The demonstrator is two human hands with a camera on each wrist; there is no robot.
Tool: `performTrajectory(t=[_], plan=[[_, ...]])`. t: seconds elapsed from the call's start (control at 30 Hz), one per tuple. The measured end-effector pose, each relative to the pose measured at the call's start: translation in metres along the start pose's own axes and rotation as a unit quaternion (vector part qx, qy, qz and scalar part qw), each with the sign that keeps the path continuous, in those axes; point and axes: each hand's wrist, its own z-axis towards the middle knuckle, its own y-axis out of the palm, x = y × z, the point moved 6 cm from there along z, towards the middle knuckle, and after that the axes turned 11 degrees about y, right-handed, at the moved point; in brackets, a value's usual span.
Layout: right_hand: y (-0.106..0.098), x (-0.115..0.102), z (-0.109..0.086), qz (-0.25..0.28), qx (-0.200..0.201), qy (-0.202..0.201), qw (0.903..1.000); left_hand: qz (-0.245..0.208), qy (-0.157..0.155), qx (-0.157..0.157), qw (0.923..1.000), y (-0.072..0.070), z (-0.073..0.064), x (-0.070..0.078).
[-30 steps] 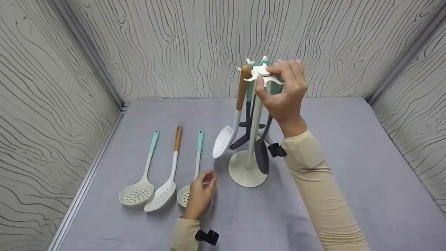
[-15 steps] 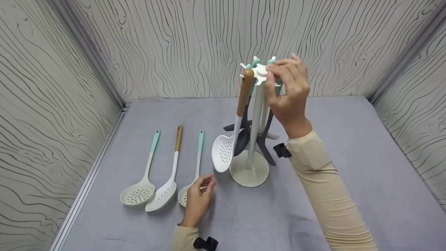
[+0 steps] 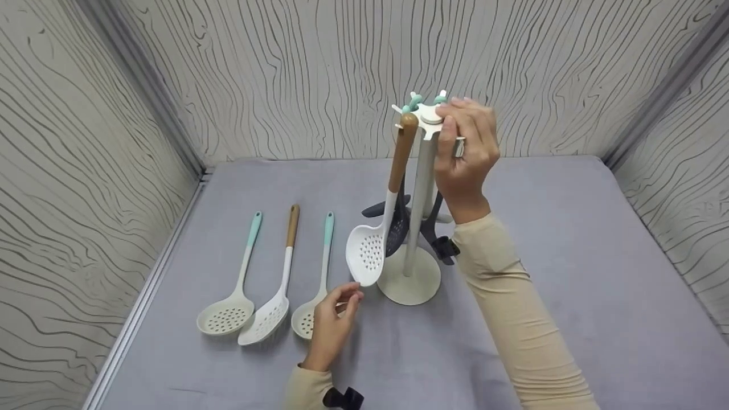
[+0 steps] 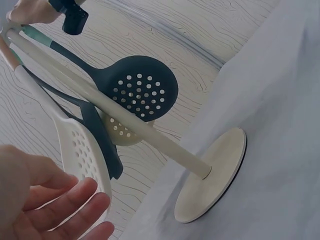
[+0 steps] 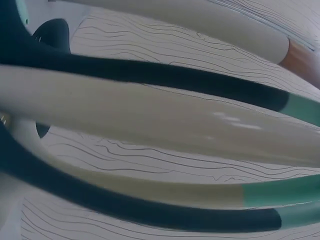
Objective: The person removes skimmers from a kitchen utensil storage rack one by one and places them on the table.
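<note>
At the top of a cream utensil stand (image 3: pixel 420 188), my right hand (image 3: pixel 470 148) pinches the round knob (image 3: pixel 431 114) of the hook rack. A white slotted spoon (image 3: pixel 365 255) with a wooden handle hangs at the stand's left front. Just below its bowl is my left hand (image 3: pixel 333 324), its fingers loosely bent and holding nothing; fingertips are right at the bowl's lower edge. In the left wrist view, a dark skimmer (image 4: pixel 140 87) and a dark turner (image 4: pixel 97 135) hang around the pole. The right wrist view shows only pole and handles, with the right hand outside it.
Left of the stand, a cream skimmer (image 3: pixel 226 320), a white slotted turner (image 3: pixel 267 322) and a smaller cream slotted spoon (image 3: pixel 304 320) lie on the grey cloth (image 3: pixel 171 364). Patterned panels (image 3: pixel 319 68) stand at the back and sides.
The hook rack has turned under my right hand, swinging the hanging utensils round; the white slotted spoon has come nearer the front. My left hand has shifted slightly right towards it.
</note>
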Motion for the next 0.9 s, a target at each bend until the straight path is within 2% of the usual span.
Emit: performTrajectory(t=[0.27,0.47,0.67,0.9], plan=[[0.000,0.001,0.000,0.006,0.014,0.010,0.9998,-0.017,0.002,-0.009,0.9998,0.008,-0.006,0.000],[0.000,0.002,-0.004,0.005,0.025,0.013,0.9996,0.001,0.025,-0.009,0.9997,0.013,-0.005,0.005],[0.000,0.001,-0.005,0.009,0.029,0.007,0.9995,0.000,0.047,0.020,0.9987,0.012,0.003,0.017],[0.000,0.001,-0.004,0.008,0.027,0.011,0.9995,-0.010,0.100,0.069,0.9925,0.013,0.013,0.029]])
